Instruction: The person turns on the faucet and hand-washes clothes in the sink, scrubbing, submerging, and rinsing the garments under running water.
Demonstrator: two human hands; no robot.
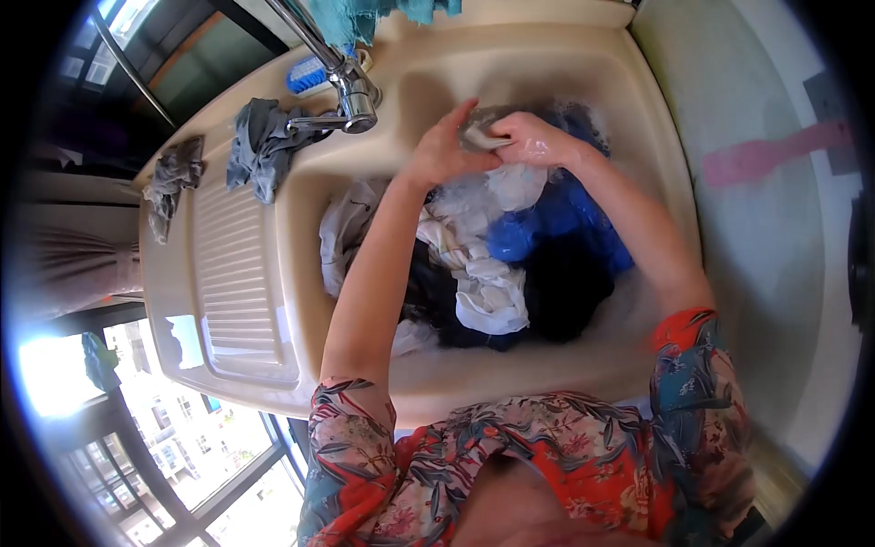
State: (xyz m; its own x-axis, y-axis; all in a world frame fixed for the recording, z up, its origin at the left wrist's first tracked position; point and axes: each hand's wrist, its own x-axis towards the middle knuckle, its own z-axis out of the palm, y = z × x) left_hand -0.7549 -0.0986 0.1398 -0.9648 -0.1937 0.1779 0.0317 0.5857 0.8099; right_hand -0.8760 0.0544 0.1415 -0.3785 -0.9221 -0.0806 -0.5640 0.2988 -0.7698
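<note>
Over the far part of the sink basin (674, 219), my right hand (538, 141) has its fingers closed on a pale wet cloth (481, 137). My left hand (447, 150) is beside it, thumb and fingers spread around the cloth's left side. Below both hands, soapy water holds white clothes (492, 296), a blue garment (556, 219) and a black garment (570, 287). Another white garment (342, 219) rests against the basin's left wall.
A chrome faucet (355, 96) stands at the basin's back left, near a blue brush (308, 75). Grey cloths (260, 150) lie on the ledge above the ribbed washboard (235, 283). A teal cloth (365, 18) hangs at the top. The wall is at right.
</note>
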